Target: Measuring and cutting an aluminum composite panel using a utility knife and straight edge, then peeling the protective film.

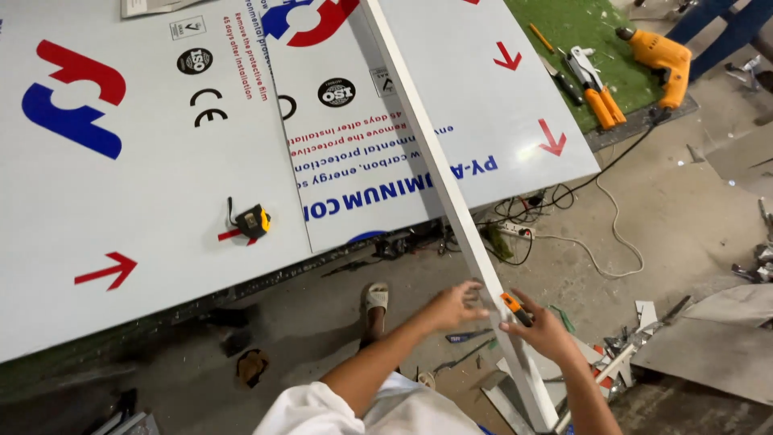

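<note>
The long white strip (pixel 451 201) is leaning from the floor, near the person's knees, up across the film-covered aluminium panels (pixel 161 161), so its lower end is lying within easy reach. The left hand (pixel 459 304) is pressing on the strip's left edge with fingers curled against it, seemingly steadying it. The right hand (pixel 541 329) is closing its grip around an orange-handled utility knife (pixel 515 308), which is touching the strip's face just beside the left hand.

Left of the strip, a yellow tape measure (pixel 253 221) is resting on a panel. The panels' protective film is showing red arrows, red-and-blue curved logos, round black seals and lines of red and blue print. Right of the strip's upper part, a yellow drill (pixel 662 55) and orange-handled snips (pixel 597 90) are lying on a green mat (pixel 564 24).
</note>
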